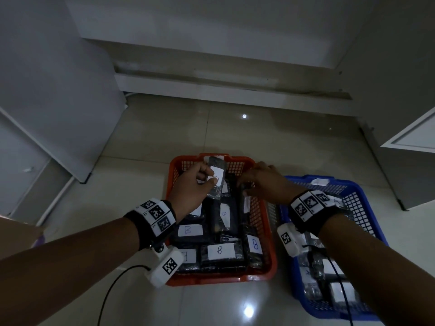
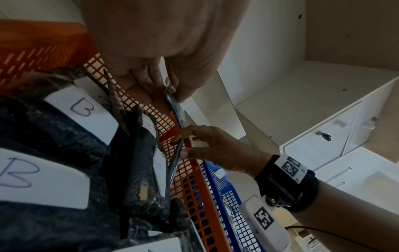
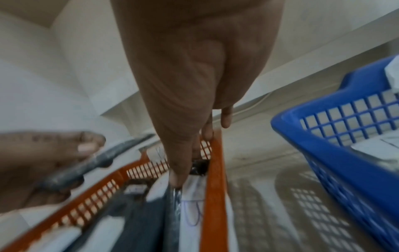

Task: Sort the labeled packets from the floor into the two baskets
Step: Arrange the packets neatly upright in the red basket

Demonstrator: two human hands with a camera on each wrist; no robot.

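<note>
My left hand (image 1: 203, 180) grips a dark packet (image 1: 216, 169) with a white B label, held up over the far end of the orange basket (image 1: 221, 280). My right hand (image 1: 246, 188) pinches the top edge of another dark packet (image 1: 243, 201), which stands on edge against the basket's right wall. The left wrist view shows the left hand (image 2: 151, 88) pinching its packet (image 2: 173, 105) and the right hand (image 2: 194, 146) on the other packet (image 2: 176, 158). Several B-labelled packets (image 1: 219, 250) fill the orange basket. The blue basket (image 1: 306, 178) at the right holds labelled packets (image 1: 339, 292).
The two baskets stand side by side on a glossy tiled floor (image 1: 235, 128). White cabinets (image 1: 58, 102) rise at the left and right, with a low wall ledge (image 1: 223, 85) behind. A brown object (image 1: 16, 234) lies at the left edge. A black cable (image 1: 110, 295) trails from my left wrist.
</note>
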